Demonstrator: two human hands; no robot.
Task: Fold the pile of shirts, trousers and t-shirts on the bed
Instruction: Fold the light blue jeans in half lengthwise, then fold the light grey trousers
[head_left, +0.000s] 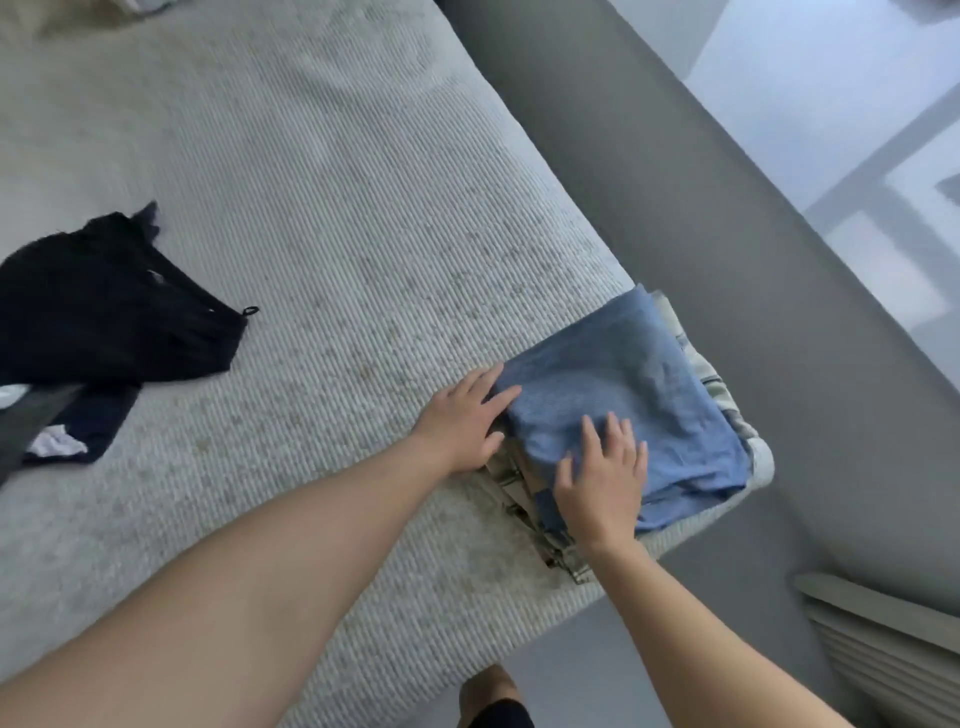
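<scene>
My right hand (602, 480) lies flat on the folded blue garment (634, 400), fingers straight and slightly spread, palm pressing the cloth near its closest edge. My left hand (465, 421) is also flat, fingers straight and close together, laid against the left side of the same blue piece with the fingertips just over its edge; neither hand is pinching or curling round anything.

The blue garment is the top of a small stack (540, 525) at the corner of the bed (311, 260). Under it I can see only strips of the other pieces: a pale checked or striped fabric showing along the near-left edge below my right wrist, and more pale cloth peeking out on the far right side. How many pieces sit in the stack, and what they are, I cannot tell.

Well apart to the left on the bed cover lies a crumpled black garment (104, 306), unfolded, with a small loop at one edge. It rests over a dark blue piece (104, 421) and something white (54, 444), both mostly hidden and partly cut off by the frame edge. A dark blurred shape crosses that lower-left corner; I cannot make it out.

Beyond the bed's corner runs a grey padded bed frame (675, 208), then pale floor (831, 104).
</scene>
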